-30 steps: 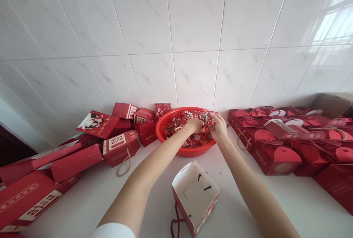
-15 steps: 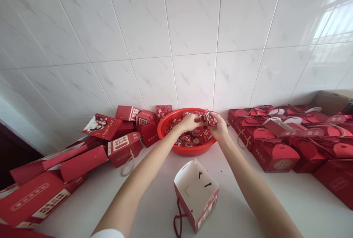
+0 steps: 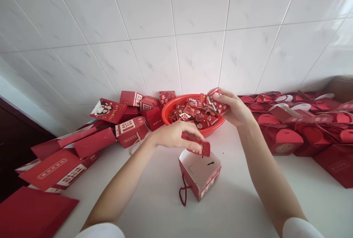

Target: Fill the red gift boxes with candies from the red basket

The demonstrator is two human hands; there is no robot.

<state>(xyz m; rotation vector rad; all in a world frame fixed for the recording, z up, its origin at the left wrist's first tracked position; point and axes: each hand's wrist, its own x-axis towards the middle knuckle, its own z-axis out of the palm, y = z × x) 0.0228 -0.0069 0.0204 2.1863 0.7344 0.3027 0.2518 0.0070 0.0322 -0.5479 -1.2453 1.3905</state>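
Note:
My left hand [image 3: 176, 135] pinches a small red candy packet [image 3: 203, 148] just above the open gift box [image 3: 200, 175]. That box stands on the table with its white inside facing up and a dark red cord handle [image 3: 183, 191] hanging at its left. Over the right rim of the orange-red plastic basket [image 3: 167, 113], my right hand [image 3: 234, 106] is closed on red printed candy packets [image 3: 216, 102]; how many is hidden by the fingers. Many red-wrapped candies [image 3: 193, 111] lie heaped in the basket.
Several red boxes [image 3: 129, 131] lie piled at the left, one with a cartoon couple [image 3: 107, 110] on it. Rows of closed red gift boxes [image 3: 281, 139] stand at the right. A white tiled wall [image 3: 201, 58] rises behind the white table [image 3: 154, 201].
My left hand has moved from the basket toward me, over the open box, with a packet. My right hand has shifted slightly within the scene, still holding packets. The view has tilted down.

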